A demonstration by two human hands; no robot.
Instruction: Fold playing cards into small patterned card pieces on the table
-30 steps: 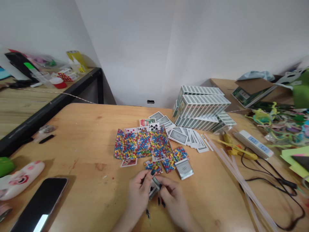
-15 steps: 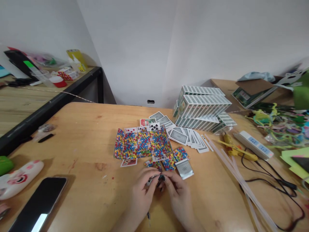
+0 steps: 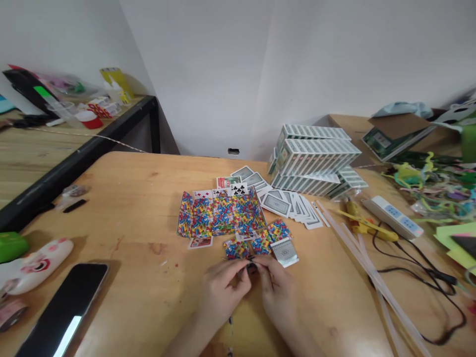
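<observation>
My left hand (image 3: 227, 281) and my right hand (image 3: 277, 282) meet fingertip to fingertip above the table's near middle. Both are closed in a pinch on something small and dark that the fingers mostly hide. Under my left wrist a thin patterned strand (image 3: 231, 329) shows. Just beyond the fingers lie small panels with a colourful brick print (image 3: 236, 247). A face-down playing card (image 3: 284, 252) is beside my right hand. Farther back stands a larger folded sheet (image 3: 222, 215) in the same print, with playing cards (image 3: 239, 189) along its back edge.
Fanned playing cards (image 3: 275, 204) lie before stacked striped card boxes (image 3: 319, 155). On the right are translucent glue sticks (image 3: 372, 272), a yellow glue gun (image 3: 366, 227), a power strip (image 3: 392, 216) and black cables. A phone (image 3: 65, 307) and white plush-like case (image 3: 44, 266) lie left.
My hands stay together while the fingers shift around the small item, which is now more hidden. The view has tilted slightly, moving the table's contents a little.
</observation>
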